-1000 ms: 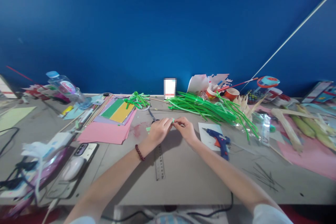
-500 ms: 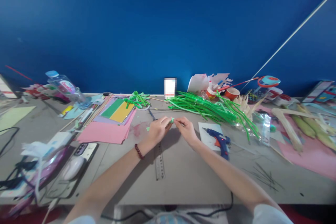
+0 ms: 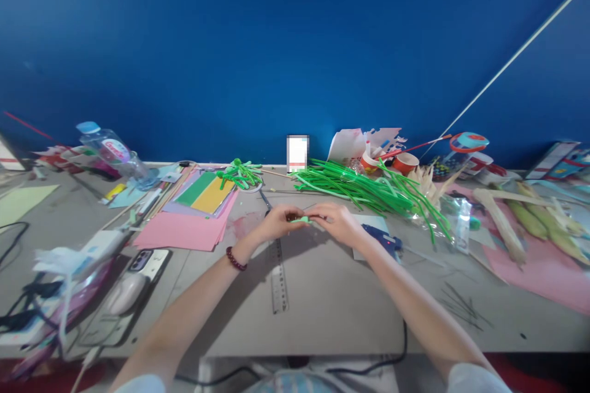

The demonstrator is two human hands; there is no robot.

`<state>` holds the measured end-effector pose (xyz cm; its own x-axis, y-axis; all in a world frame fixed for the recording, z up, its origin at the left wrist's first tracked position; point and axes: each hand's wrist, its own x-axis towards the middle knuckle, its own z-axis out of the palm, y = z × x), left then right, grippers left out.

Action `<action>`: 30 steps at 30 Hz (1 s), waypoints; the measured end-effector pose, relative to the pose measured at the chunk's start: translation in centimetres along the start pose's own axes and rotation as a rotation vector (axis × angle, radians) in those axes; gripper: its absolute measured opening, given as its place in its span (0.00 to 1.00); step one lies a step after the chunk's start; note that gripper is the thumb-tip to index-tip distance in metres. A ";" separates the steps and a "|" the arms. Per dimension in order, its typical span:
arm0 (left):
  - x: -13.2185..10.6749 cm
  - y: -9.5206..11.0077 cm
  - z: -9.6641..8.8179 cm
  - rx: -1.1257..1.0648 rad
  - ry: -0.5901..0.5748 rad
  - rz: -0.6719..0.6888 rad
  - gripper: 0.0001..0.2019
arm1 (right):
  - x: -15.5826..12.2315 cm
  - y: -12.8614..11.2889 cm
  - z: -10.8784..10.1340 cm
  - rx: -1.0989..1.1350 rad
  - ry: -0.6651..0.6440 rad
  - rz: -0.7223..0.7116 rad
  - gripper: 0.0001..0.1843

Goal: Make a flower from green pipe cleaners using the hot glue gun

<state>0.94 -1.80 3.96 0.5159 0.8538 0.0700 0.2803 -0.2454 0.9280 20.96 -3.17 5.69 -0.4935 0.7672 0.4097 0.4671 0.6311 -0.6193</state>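
Both hands meet above the middle of the table. A small light-green piece (image 3: 302, 219), too small to name more exactly, is pinched in my left hand (image 3: 279, 223), which has a dark bead bracelet at its wrist. My right hand (image 3: 338, 223) has its fingers pressed together at the other end of that piece, so both hands hold it. Under the left wrist lies a clear ruler (image 3: 279, 282), partly covered. A blue glue gun (image 3: 385, 239) on a white sheet sits just right of my right hand, partly behind the forearm.
A pile of green pipe cleaners (image 3: 354, 187) spreads behind my hands. Colored paper (image 3: 184, 230) lies to the left, with a phone (image 3: 150, 261) and a bottle (image 3: 110, 147) beyond. Corn husks (image 3: 530, 218) rest at the right. Thin wires (image 3: 465, 307) lie at the front right.
My right hand has moved slightly right and turned more over the green piece. The left hand has rotated, showing the piece lying more level. The camera view has shifted slightly.
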 end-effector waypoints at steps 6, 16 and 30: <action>-0.1 -0.1 -0.5 -0.058 -0.108 -0.100 0.17 | 0.5 0.1 0.0 -0.131 -0.113 -0.142 0.12; -0.2 1.1 -1.3 -0.192 -0.156 -0.211 0.17 | 1.1 0.1 0.6 -0.097 -0.111 -0.178 0.11; 0.0 0.1 -1.0 -0.302 -0.110 -0.178 0.17 | 1.1 -0.3 0.7 -0.158 -0.050 -0.138 0.11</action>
<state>0.13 -1.35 4.43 0.5690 0.8126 -0.1266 0.1302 0.0630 0.9895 19.72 -2.58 5.83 -0.5947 0.6683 0.4469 0.4998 0.7427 -0.4456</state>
